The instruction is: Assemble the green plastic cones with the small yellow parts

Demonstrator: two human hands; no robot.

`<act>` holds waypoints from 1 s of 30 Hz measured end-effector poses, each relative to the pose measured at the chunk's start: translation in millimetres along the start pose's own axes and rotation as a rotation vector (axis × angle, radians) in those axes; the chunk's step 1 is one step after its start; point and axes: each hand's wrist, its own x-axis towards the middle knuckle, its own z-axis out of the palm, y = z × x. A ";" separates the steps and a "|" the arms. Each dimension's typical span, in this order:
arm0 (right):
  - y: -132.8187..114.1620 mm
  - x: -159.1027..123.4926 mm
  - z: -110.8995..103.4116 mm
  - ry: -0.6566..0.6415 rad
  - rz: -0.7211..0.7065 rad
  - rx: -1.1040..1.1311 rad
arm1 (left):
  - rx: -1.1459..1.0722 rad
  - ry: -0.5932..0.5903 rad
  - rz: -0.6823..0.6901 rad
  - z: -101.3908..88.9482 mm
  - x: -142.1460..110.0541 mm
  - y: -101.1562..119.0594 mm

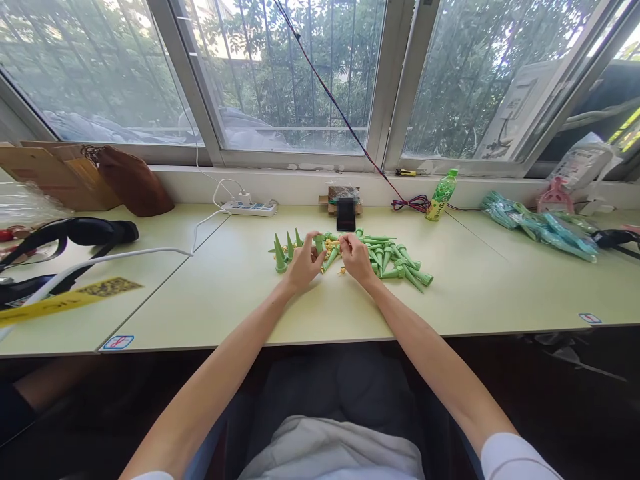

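Note:
My left hand (304, 265) is curled around a green plastic spike (319, 244), thumb and forefinger on its wide end. Close beside it, my right hand (357, 259) is closed in a pinch; what sits between its fingertips is too small to make out. Small yellow pieces (331, 248) lie between and behind the hands, partly hidden by them. To the left of my left hand, several green spikes (279, 253) stand upright with their points up. A loose pile of green spikes (387, 255) lies right of my right hand.
A phone (346, 215) leans on a small box behind the work. At the back are a power strip (253, 208), a green bottle (442, 195) and coiled wire (411, 203). Headphones (75, 233) lie left; blue-green packets (543, 227) lie right. The table's front edge (330, 343) is near me.

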 end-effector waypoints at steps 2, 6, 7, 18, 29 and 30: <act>-1.7 -1.3 0.7 -0.016 -0.018 0.023 | 0.022 -0.030 0.017 0.9 -0.8 0.3; -2.8 -2.8 2.7 -0.029 -0.047 0.086 | 0.041 -0.061 0.014 1.0 -1.7 1.6; -2.5 -2.9 3.0 -0.027 -0.050 0.108 | 0.049 -0.063 0.010 0.9 -1.8 1.9; 0.9 -2.8 4.3 -0.012 -0.076 0.202 | 0.134 -0.017 0.030 -0.2 -0.8 4.2; 2.7 -0.9 5.3 -0.011 -0.063 0.186 | 0.131 -0.004 0.067 -0.4 -0.6 3.2; 2.7 -0.7 5.4 -0.011 -0.060 0.182 | 0.130 -0.007 0.071 -0.5 -0.7 3.6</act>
